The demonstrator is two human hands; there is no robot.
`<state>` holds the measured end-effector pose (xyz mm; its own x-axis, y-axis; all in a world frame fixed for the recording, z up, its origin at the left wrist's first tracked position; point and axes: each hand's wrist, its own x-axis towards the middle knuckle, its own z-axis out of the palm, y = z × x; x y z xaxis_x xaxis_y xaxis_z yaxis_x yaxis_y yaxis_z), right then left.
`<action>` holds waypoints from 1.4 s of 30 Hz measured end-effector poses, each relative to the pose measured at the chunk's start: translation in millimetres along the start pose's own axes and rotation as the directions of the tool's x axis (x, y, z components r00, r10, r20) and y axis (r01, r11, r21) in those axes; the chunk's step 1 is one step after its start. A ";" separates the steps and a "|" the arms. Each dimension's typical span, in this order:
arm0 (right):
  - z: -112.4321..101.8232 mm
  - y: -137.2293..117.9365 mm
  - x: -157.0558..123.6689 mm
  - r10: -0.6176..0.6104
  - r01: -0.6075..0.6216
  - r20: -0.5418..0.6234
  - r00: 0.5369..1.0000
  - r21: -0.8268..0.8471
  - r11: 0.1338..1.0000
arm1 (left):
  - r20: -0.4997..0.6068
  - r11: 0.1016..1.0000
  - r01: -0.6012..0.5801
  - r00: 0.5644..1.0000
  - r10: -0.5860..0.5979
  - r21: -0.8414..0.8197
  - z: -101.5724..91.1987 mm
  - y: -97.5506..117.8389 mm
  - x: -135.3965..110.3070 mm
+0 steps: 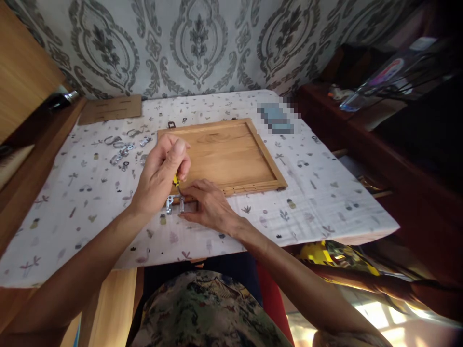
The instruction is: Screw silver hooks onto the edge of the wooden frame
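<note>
A framed wooden panel (224, 156), like a cabinet door, lies flat on the table. At its near left corner sits a silver metal hinge (170, 204). My left hand (164, 166) is closed in a fist around a screwdriver (175, 180); a bit of its yellow part shows below the fingers. The screwdriver points down at the hinge, though its tip is hard to make out. My right hand (210, 205) lies by the panel's near edge, thumb and forefinger closed on either side of the hinge. Its forefinger is close to the screwdriver shaft.
Several loose hinges (123, 152) and small fittings lie left of the panel on the patterned tablecloth (87, 212). A piece of cardboard (112, 110) rests at the back left. A blurred-out blue item (275, 118) lies at the back right. A dark shelf with a plastic bottle (383, 77) stands to the right.
</note>
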<state>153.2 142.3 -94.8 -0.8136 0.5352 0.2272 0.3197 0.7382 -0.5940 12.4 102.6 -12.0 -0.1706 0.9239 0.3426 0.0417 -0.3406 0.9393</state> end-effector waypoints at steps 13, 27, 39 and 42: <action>-0.3 1.3 -1.0 -0.003 0.003 0.012 1.000 0.007 1.000 | 0.052 0.989 0.056 0.997 -0.049 -0.136 9.2 1.8 3.7; -1.2 0.5 -1.2 0.006 -0.006 0.016 1.000 0.007 1.000 | 0.180 0.987 0.090 0.981 -0.065 -0.136 -10.2 -3.7 10.7; -1.2 1.0 -0.6 0.000 0.000 0.025 1.000 0.000 1.000 | -0.020 0.998 -0.020 1.000 0.018 -0.065 8.6 -4.4 -2.5; -0.6 2.0 -1.5 -0.007 0.007 0.018 1.000 0.014 1.000 | -0.004 0.998 -0.038 0.999 0.038 -0.054 7.3 -4.1 -3.7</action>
<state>155.3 143.2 -95.9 -0.8245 0.5225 0.2172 0.3076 0.7361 -0.6029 20.0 101.9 -17.0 -0.1724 0.9095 0.3782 -0.0045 -0.3847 0.9230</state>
